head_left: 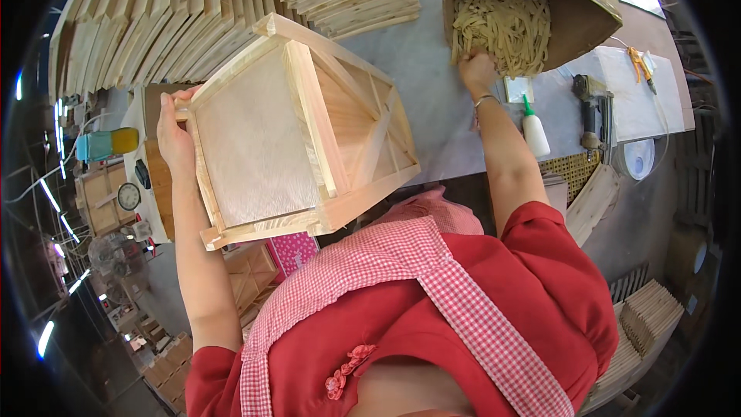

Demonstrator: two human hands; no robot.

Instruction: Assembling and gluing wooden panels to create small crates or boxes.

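Observation:
My left hand (176, 139) is closed on the side of a wooden frame box (251, 127), which is tilted above the table's near edge. Its pale flat panel faces me, and diagonal wooden braces show on its right side. At the far right, my right hand (478, 71) reaches into the mouth of a cardboard box (583, 19) lying on its side. The fingers are curled against a heap of thin pale strips (505, 27), and their tips are partly hidden there. A band circles the right wrist.
Long wooden slats (154, 23) are stacked at the far left. Right of my right arm are a white glue bottle (536, 133) with a green tip, a nail gun (592, 112) and an orange-handled air blow gun (641, 67). A fan (116, 259) stands at the left.

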